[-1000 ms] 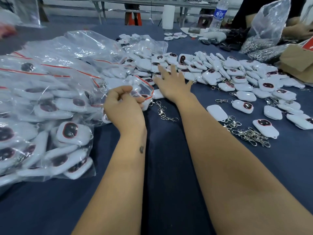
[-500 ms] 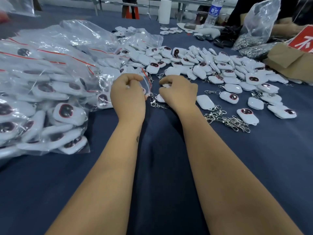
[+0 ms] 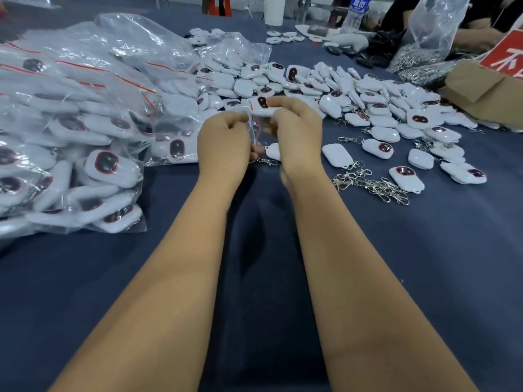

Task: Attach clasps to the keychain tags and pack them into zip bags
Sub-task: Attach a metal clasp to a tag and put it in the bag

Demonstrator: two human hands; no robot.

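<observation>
We've lifted a tag (image 3: 261,107) in our right hand (image 3: 297,137) to the bag (image 3: 252,128) (mouth blurred) pinched in our left hand (image 3: 223,142), so packing comes next.

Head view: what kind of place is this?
Probably a small assembly and packing workshop. A blue-covered table holds a heap of loose white tags, a pile of metal clasps and stacks of filled zip bags. Both hands work a tag and a bag.

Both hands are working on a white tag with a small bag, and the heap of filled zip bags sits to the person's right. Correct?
Not quite: the head view shows the filled zip bags on the person's left. Both hands, left and right, do hold a white tag and small bag.
</observation>
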